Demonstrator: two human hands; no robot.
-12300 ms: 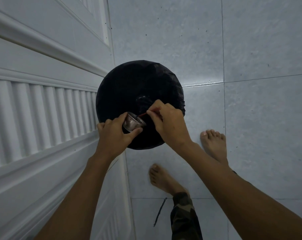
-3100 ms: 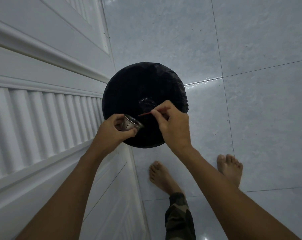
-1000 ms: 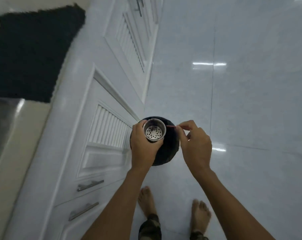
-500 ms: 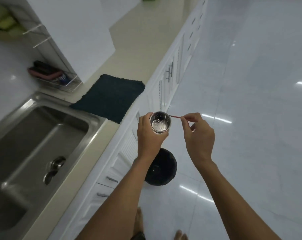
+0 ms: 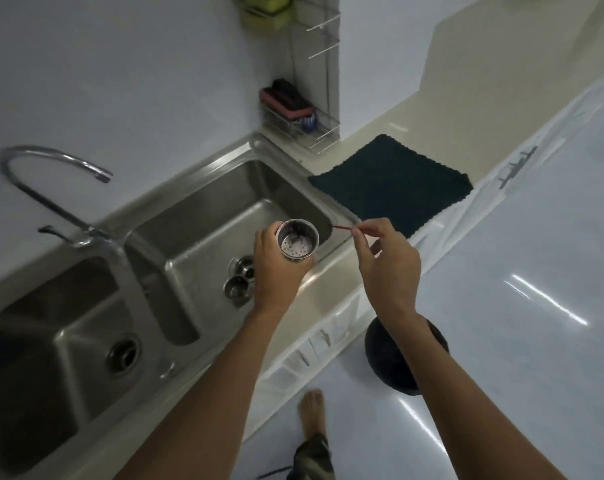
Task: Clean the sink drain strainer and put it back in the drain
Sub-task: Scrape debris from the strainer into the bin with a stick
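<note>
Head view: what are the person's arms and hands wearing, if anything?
Nothing shows on them. Both forearms are bare to the frame's lower edge, with no sleeves in view. The left hand and right hand have no gloves, and no rings, watch or wristband can be seen. The only clothing visible is a camouflage-patterned trouser leg.

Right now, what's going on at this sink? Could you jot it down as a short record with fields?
left hand: left hand wrapped around a metal strainer cup, open end up, perforated bottom visible
right hand: right hand pinching a thin red stick, tip pointing toward the cup but apart from it
position: cup held above the right basin of the double sink
drain: drain partly hidden by the left hand
left basin: its drain is in view
nearby: dark mat on the counter; black bin on the floor
</note>
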